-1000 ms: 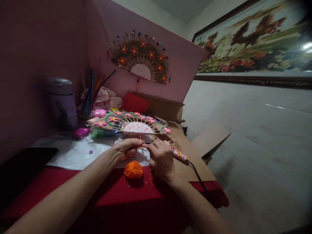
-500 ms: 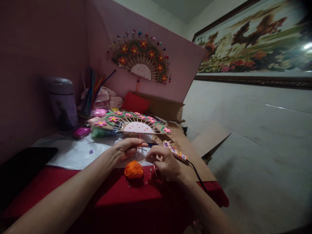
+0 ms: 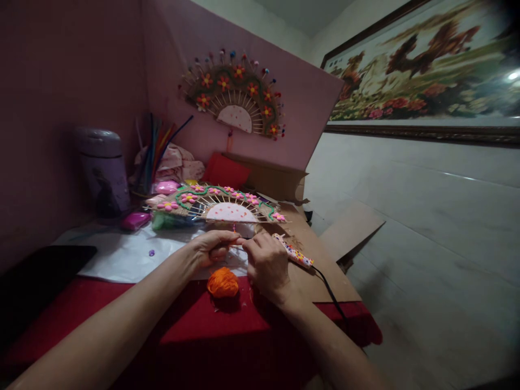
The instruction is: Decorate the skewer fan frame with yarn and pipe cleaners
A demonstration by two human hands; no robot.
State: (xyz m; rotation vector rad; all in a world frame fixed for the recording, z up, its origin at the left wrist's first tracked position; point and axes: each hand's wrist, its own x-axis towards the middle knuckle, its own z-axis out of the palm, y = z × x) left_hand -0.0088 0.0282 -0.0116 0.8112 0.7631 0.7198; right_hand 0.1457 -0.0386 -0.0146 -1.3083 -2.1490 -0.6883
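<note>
My left hand (image 3: 213,247) is closed in a pinch just under a decorated fan (image 3: 231,212). A short string with a purple bead hangs from the fan down to these fingertips; in the earlier view its lower part is orange yarn. My right hand (image 3: 267,265) is also closed, fingertips meeting those of the left. What its fingers hold is hidden. The fan has a burlap band with pink flowers, a wavy green line, thin sticks and a white spotted half-circle. A ball of orange yarn (image 3: 223,283) sits below, between my wrists.
A flower-patterned tool (image 3: 299,256) with a black cord lies on cardboard (image 3: 331,284) at the right. White sheeting (image 3: 109,254) covers part of the red cloth (image 3: 195,325). A purple tumbler (image 3: 103,173) and pipe cleaners (image 3: 156,149) stand behind. Another fan (image 3: 235,100) is on the board.
My right hand has moved up and slightly left from beside the yarn ball to meet my left fingertips. My left hand and the fan have barely moved.
</note>
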